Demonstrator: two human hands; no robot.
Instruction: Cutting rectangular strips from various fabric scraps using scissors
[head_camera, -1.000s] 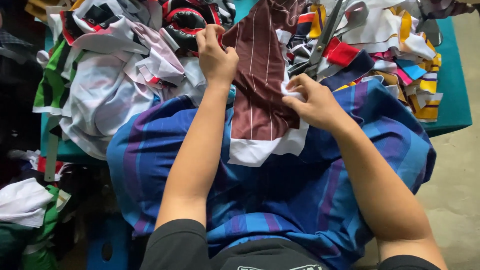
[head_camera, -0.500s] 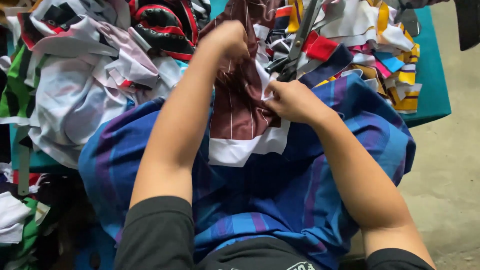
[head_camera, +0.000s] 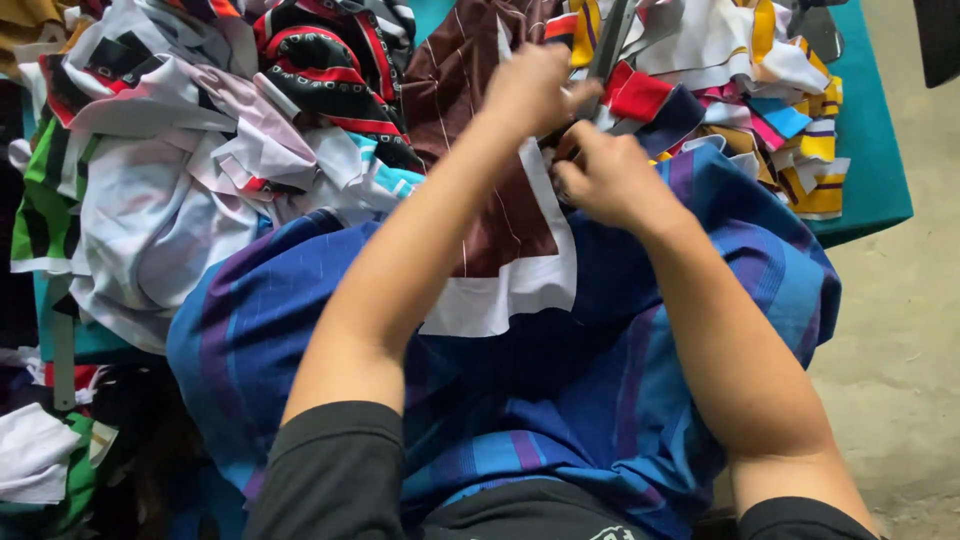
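Maroon striped cloth piece (head_camera: 480, 180) lay on the blue cloth (head_camera: 620, 400) over the lap, white band near. Left hand (head_camera: 535, 90) and right hand (head_camera: 610, 180) pinched its far edge, fingers closed — scrap heaps (head_camera: 180, 180) waited left, on the teal surface (head_camera: 870, 150) far right.

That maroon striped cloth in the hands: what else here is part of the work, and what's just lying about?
In hand:
maroon striped piece, white-edged, gripped by left hand and right hand
blue striped cloth beneath it

Lying about:
white fabric heap
black-and-red piece
yellow and pink scraps
teal table
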